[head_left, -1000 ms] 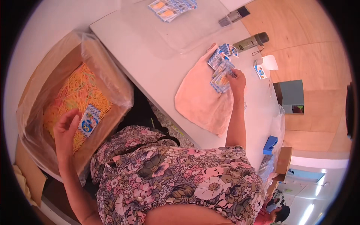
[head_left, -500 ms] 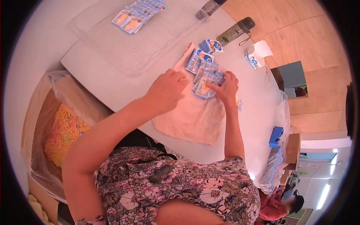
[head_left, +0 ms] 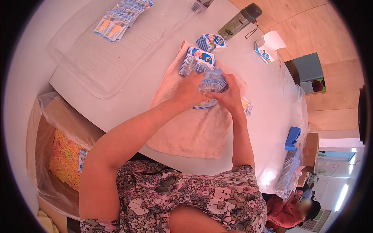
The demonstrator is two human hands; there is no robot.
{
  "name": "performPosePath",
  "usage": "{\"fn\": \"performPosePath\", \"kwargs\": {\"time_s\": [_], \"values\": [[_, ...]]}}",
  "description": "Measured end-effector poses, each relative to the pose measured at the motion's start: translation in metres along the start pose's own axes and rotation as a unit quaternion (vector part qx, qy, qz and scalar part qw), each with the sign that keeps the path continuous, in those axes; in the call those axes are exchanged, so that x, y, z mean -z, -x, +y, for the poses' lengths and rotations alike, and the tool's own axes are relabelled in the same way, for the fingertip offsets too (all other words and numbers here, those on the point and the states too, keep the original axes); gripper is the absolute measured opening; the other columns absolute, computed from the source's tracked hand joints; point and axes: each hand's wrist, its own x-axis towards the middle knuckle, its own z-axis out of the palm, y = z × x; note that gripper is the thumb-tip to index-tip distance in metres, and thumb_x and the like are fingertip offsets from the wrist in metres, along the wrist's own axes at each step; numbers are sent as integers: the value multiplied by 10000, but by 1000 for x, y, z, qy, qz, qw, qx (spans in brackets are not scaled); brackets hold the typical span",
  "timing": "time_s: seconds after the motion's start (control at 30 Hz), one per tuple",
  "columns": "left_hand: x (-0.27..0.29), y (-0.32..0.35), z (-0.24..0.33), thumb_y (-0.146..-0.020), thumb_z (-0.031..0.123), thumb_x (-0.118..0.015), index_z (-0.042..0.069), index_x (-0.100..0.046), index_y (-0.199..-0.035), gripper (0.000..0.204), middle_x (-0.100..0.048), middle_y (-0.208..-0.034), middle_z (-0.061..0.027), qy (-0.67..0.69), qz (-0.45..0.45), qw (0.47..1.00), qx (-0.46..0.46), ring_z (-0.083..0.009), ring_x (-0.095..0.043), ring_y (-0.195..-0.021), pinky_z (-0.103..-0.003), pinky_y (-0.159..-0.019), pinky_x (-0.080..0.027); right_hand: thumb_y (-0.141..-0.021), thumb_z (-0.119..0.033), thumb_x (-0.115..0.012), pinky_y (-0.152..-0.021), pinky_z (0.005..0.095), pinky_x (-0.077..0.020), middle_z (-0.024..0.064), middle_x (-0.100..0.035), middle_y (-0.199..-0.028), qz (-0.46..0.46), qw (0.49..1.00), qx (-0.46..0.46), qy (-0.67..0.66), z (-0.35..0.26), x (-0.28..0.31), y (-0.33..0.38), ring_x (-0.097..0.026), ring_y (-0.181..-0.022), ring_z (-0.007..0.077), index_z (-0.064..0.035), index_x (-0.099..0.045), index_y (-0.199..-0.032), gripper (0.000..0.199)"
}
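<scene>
Over the pink cloth (head_left: 182,136), both hands meet around a small stack of clear-and-blue packets (head_left: 211,83). My left hand (head_left: 190,91) closes on the stack's left side, its fingertips partly hidden behind the plastic. From the right, my right hand (head_left: 229,93) grips the same packets, thumb across the front and fingers along the far edge. Just beyond lies a blue-and-white packet pile (head_left: 198,60) on the cloth. A similar packet bundle (head_left: 211,42) rests on the table farther off.
A clear plastic tray (head_left: 105,83) holds more packets (head_left: 122,19) at the far left. Beyond stands a dark-lidded bottle (head_left: 241,21), with an open small box (head_left: 268,46) to its right. A lined carton of coloured strips (head_left: 64,159) sits at left; a blue box (head_left: 292,138) lies at right.
My left hand has moved right onto the packets, where it was apart from them before. The stack is now gathered between both hands. The whole view has shifted slightly.
</scene>
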Motion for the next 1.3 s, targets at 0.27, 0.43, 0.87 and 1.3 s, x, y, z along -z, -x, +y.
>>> {"fn": "performPosePath", "kwargs": {"time_s": [0.27, 0.43, 0.87, 1.3], "values": [[1, 32, 2, -675, 215, -775, 25, -483, -1115, 561, -614, -927, -161, 150, -38, 987, -50, -304, -607, -898, -374, -789, -475, -563, -40, -818, -790, 303, -488, 108, -631, -988, -22, 986, -30, -164, -26, 4, 50, -617, -899, 210, -45, -540, -1159, 658], [22, 60, 14, -694, 157, -744, 34, -393, -1225, 648, -588, -991, -177, 114, 5, 993, -21, -318, -589, -937, -379, -797, -474, -618, 22, -769, -753, 284, -495, 101, -664, -895, -36, 984, 59, -165, -52, 6, 49, -628, -833, 167, -10, -632, -981, 390], [217, 265, 44, -682, -31, -689, 18, -624, -881, 215, -613, -946, -128, -187, 234, 950, -86, -289, -597, -851, -350, -725, -483, -714, -184, -729, -683, 245, -462, 35, -644, -857, -6, 910, 37, -413, -185, 11, -73, -583, -759, 101, 25, -637, -989, 357], [190, 485, 19, -720, -63, -626, 2, -597, -887, 181, -598, -897, -132, -246, 469, 787, 316, -271, -587, -827, -318, -748, -468, -647, -220, -786, -547, 277, -492, 107, -639, -892, -196, 954, 94, -205, -246, -210, -286, -610, -719, 156, 60, -548, -1127, 605]]}}
